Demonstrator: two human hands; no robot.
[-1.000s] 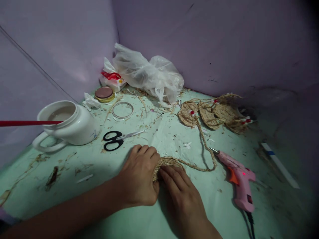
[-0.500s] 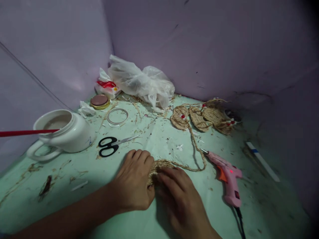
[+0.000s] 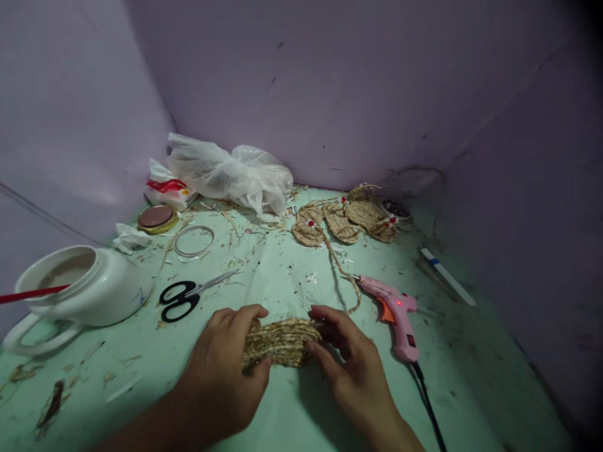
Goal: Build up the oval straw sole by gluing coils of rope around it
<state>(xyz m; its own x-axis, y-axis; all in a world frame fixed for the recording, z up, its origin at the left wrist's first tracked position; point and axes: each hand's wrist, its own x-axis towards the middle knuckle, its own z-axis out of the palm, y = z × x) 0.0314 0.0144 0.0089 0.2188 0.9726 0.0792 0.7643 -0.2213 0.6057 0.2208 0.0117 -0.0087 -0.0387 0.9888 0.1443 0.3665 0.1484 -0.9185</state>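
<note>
A flat piece of coiled, braided fibre [image 3: 282, 342] is held up above the green surface near the front. My left hand [image 3: 230, 364] grips its left end, thumb below and fingers above. At its right end my right hand [image 3: 346, 355] has thumb and fingers closed round the edge. A braided cord [image 3: 340, 267] runs from behind my right hand back to beaded fibre pieces [image 3: 308, 232]. The pink glue gun [image 3: 393, 307] lies to the right with its red light on, its tip near the cord.
Black-handled scissors [image 3: 191, 298] lie left of centre, beside a white ceramic pot [image 3: 117, 289] with a red stick. Behind are a tape ring [image 3: 194, 242], a round tin [image 3: 157, 218] and a plastic bag [image 3: 235, 176]. A white strip [image 3: 447, 276] lies far right.
The view has shifted, so the table things appear further left. The coiled piece has been turned to show its broad ridged face, and my right hand now grips its right end.
</note>
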